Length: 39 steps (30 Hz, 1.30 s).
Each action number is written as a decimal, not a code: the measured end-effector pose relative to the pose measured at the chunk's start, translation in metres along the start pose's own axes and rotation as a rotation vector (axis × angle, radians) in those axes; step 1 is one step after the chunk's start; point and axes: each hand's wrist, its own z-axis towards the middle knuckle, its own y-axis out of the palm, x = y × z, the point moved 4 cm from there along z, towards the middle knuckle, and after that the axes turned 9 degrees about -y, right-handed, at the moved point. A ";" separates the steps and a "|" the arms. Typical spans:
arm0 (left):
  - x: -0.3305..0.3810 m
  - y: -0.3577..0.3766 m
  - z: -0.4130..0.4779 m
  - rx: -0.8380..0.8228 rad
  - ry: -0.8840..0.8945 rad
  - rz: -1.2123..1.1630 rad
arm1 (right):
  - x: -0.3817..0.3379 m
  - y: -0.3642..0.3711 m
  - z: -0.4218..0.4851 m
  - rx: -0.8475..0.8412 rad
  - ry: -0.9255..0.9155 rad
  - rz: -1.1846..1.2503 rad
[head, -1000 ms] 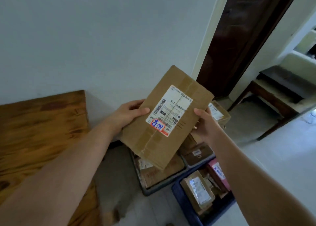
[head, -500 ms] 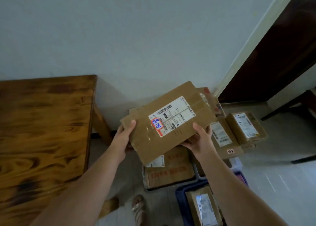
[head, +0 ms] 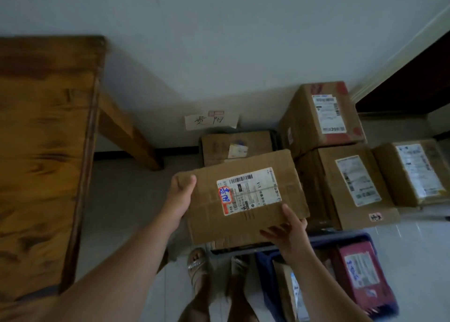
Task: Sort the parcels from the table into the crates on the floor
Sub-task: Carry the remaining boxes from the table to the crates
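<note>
The flat brown cardboard parcel (head: 246, 224) hangs almost level, its white shipping label facing up with a red sticker inked in blue. The left hand (head: 181, 195) grips its left edge and the right hand (head: 289, 231) its near right corner. It hovers over a dark crate (head: 243, 248) holding a brown carton (head: 219, 146). Alongside, the blue crate (head: 341, 237) holds a red parcel (head: 362, 275).

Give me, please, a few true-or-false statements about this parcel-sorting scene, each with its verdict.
1. The left hand and the right hand both hold the parcel. True.
2. The parcel's label faces down. False: it faces up, toward the camera.
3. A handwritten paper sign is on the wall. True.
4. The blue crate is empty. False: a red parcel lies in it.
</note>
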 end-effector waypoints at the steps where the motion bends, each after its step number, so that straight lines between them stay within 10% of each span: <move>1: -0.007 0.007 0.013 0.004 -0.021 0.025 | 0.013 -0.008 0.011 0.022 0.025 0.000; 21: -0.120 0.119 0.174 0.005 0.081 0.009 | 0.138 -0.089 0.182 0.222 0.232 0.142; 39: -0.086 0.108 0.151 -0.019 -0.221 0.011 | 0.115 -0.045 0.151 0.286 0.376 -0.101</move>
